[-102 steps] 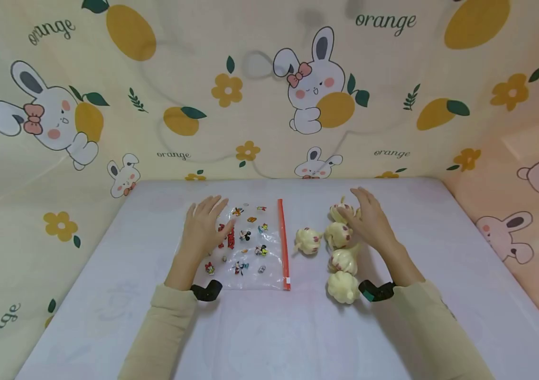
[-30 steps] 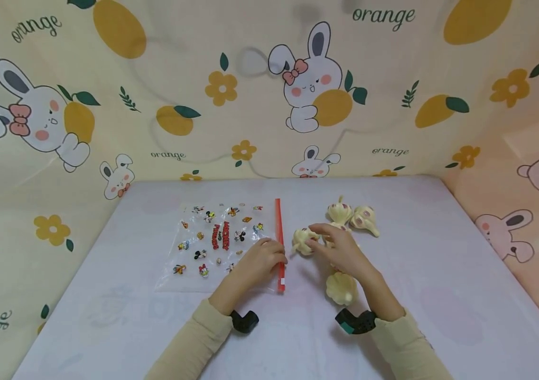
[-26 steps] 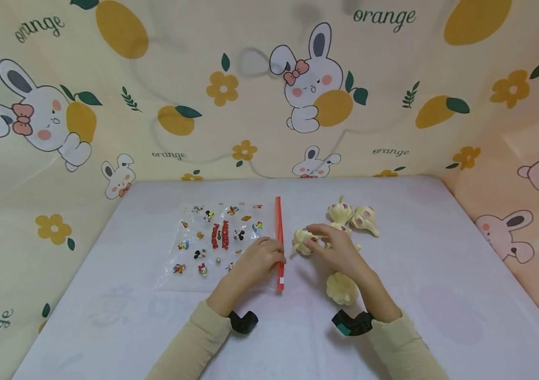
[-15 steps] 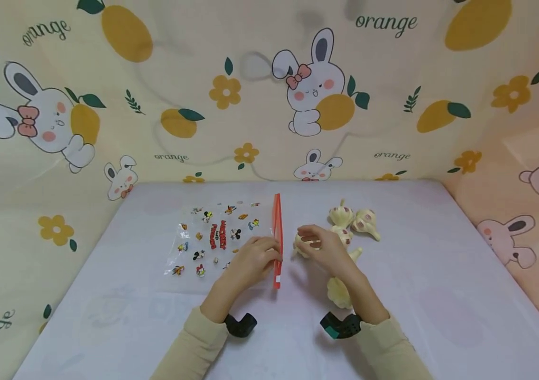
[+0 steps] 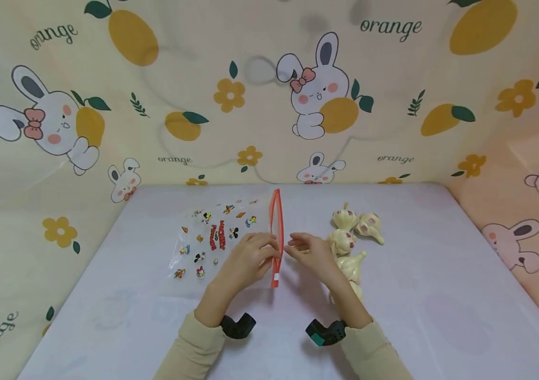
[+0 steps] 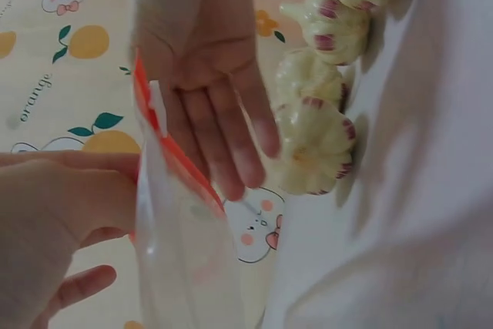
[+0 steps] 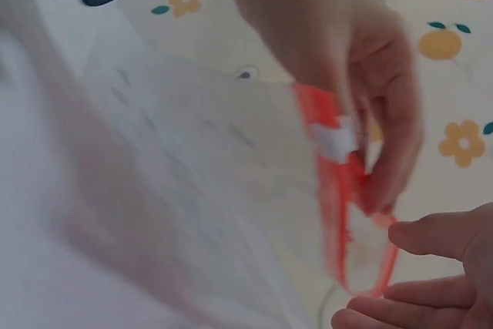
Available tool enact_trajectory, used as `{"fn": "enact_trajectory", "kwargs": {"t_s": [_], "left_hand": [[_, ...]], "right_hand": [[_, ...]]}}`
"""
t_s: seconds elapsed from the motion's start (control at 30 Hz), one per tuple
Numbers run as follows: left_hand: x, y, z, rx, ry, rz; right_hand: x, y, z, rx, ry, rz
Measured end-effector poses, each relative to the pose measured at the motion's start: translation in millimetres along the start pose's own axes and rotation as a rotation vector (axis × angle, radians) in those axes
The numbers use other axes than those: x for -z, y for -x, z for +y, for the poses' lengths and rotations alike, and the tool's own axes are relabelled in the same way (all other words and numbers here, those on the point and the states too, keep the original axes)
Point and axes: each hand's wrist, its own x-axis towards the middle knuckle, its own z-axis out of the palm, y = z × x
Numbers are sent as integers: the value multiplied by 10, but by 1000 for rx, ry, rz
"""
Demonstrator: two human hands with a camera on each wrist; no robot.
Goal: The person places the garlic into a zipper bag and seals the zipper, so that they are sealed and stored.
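A clear zip bag point(image 5: 217, 237) printed with cartoon figures lies on the white table, its red zip edge point(image 5: 281, 224) raised and gaping apart. My left hand point(image 5: 249, 258) pinches one side of that edge with curled fingers, as the right wrist view also shows of the left hand point(image 7: 362, 59). Just right of the bag's mouth is my right hand point(image 5: 316, 257), palm towards the bag. In the left wrist view the right hand's fingers point(image 6: 223, 132) are straight and hold nothing. Several garlic bulbs point(image 5: 343, 241) sit right of and partly behind the right hand; one bulb is partly covered by the forearm.
A cream cloth point(image 5: 250, 121) with rabbits and oranges hangs behind and along both sides of the table point(image 5: 122, 316). Black wrist cameras point(image 5: 238, 325) sit below each hand, near the sleeves.
My left hand has gone from above the bag to its red edge and lifted it, parting the mouth. My right hand has moved left from the garlic bulbs to the bag's mouth.
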Motion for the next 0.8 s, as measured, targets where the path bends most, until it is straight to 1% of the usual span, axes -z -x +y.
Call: {"fn": "enact_trajectory", "kwargs": {"t_s": [0.1, 0.23, 0.33, 0.43, 0.53, 0.63, 0.8], "left_hand": [[33, -18, 15, 1, 3, -7], [65, -22, 38, 9, 17, -18], [80, -24, 53, 14, 28, -23], [88, -28, 64, 17, 38, -23], [96, -26, 73, 25, 49, -25], [92, -20, 77, 36, 45, -24], [74, -27, 93, 62, 7, 8]], "right_hand": [[-66, -12, 31, -26, -37, 18], [-156, -22, 55, -66, -163, 42], [-194, -22, 40, -79, -258, 68], [-210, -20, 12, -90, -311, 99], [-218, -14, -6, -105, -334, 118], [-225, -10, -16, -121, -332, 130], [-231, 0, -19, -126, -290, 132]]}}
